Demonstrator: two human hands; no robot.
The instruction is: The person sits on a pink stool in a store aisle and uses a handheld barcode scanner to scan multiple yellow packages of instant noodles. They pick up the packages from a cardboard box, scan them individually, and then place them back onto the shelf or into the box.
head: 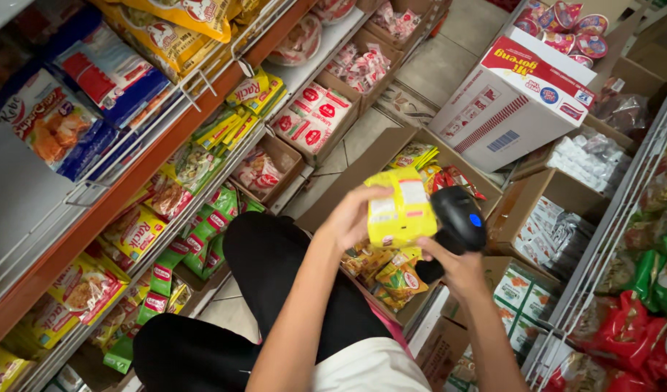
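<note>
Crouched in a shop aisle on tiled floor between shelves, left grip clasping yellow packet, right grip closed round scanner.

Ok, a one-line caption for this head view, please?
In a shop aisle, left hand holds a yellow packet against the black handheld scanner in the right hand.

Looking down into a narrow shop aisle. Running along the left: orange-edged shelving with wire rails, carrying snack packets. Showing between cartons: pale tiled floor. Standing right: a white wire rack. Sitting on the floor: open cardboard boxes and a white-and-red carton. Lighting evenly, without strong shadows.
</note>
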